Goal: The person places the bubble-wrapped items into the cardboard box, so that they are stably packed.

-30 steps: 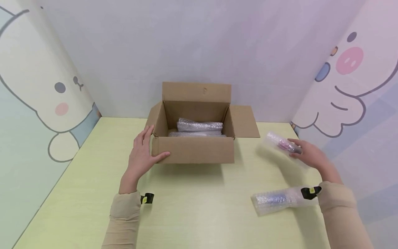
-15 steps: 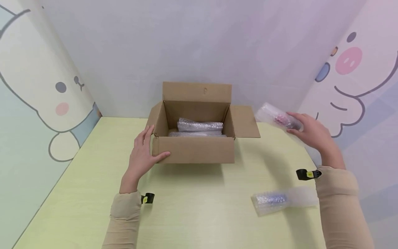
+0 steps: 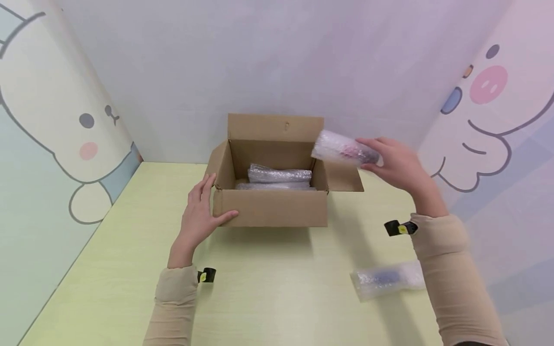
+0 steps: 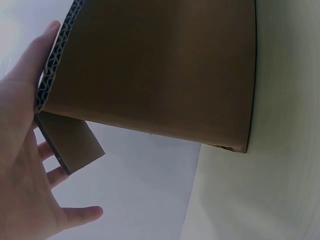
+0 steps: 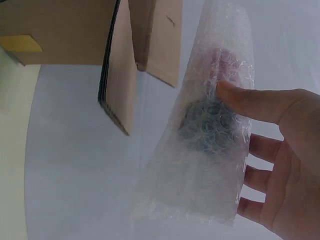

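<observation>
My right hand holds a bubble-wrapped item beside the cardboard box's right side, raised above the right flap. Through the clear wrap a pink part and a dark part show; what the item is I cannot tell. In the right wrist view the thumb presses across the wrap, with the other fingers behind it. My left hand rests on the box's front left corner, thumb along the front panel, fingers spread at the left flap. Inside the box lie bubble-wrapped packages.
Another bubble-wrapped package, bluish inside, lies on the pale yellow table at the right, partly behind the right sleeve. The box's back flap stands up and its right flap folds outward. Walls with cartoon figures border the table.
My right hand has lifted the bubble-wrapped item from over the table's right side and carried it left to the box's right edge. The left hand stays at the box corner.
</observation>
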### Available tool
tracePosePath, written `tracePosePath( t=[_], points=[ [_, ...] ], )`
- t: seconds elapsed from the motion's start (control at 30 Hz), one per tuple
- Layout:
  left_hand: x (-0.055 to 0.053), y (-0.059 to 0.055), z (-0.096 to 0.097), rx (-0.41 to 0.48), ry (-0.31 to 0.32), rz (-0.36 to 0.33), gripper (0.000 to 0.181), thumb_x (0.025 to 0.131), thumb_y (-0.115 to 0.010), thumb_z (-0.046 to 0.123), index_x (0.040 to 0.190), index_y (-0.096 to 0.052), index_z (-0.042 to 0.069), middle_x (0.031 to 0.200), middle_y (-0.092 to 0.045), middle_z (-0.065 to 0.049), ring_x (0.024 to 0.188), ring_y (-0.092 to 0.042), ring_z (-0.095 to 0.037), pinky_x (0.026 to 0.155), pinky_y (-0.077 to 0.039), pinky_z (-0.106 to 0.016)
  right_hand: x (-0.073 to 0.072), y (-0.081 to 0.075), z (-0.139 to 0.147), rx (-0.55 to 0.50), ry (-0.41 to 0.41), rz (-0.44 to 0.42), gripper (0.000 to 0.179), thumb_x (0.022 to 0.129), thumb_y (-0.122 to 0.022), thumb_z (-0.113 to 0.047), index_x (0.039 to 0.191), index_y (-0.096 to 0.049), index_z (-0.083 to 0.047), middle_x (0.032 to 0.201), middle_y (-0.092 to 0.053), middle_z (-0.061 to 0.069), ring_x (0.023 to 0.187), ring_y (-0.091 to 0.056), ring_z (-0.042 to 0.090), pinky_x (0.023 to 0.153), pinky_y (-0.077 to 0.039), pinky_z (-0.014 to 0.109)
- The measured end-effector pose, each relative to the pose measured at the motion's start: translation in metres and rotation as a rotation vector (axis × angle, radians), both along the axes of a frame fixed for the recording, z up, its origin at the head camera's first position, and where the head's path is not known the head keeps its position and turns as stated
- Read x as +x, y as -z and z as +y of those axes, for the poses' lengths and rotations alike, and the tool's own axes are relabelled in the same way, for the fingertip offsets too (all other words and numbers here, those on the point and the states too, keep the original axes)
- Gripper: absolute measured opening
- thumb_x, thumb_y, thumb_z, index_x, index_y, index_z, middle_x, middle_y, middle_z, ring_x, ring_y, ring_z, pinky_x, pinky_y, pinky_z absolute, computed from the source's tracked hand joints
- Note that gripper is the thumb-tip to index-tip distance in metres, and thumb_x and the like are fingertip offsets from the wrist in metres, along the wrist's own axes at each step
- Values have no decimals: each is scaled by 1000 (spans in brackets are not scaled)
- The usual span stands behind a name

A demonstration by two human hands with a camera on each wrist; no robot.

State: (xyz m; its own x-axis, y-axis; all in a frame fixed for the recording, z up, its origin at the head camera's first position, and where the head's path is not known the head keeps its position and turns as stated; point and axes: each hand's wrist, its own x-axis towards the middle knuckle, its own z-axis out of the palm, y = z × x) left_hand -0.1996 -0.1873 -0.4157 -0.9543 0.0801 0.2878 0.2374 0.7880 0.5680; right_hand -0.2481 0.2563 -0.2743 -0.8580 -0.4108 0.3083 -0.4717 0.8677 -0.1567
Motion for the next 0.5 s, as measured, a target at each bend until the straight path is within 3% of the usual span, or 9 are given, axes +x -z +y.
tracePosePath(
  t=[0.27,0.5],
  points=[
    [-1,0,0,2,-5,-2,112,75,-77,54,157,-6,28,161,-14,-14,145,-17,-39,97,-40,-68,-13,-2,-49,55,-88,-2,61,82,-77,-21,138,-54,-20,124,-63,12,108,-60,33,82,-50,52],
    [-4,3,0,-3,-4,4,111,75,-77,54,157,-6,28,160,-14,-14,145,-18,-39,97,-41,-67,-25,0,-89,85,-163,-73,63,84,-75,-23,142,-50,-23,123,-62,10,105,-60,29,83,-51,48]
  ],
)
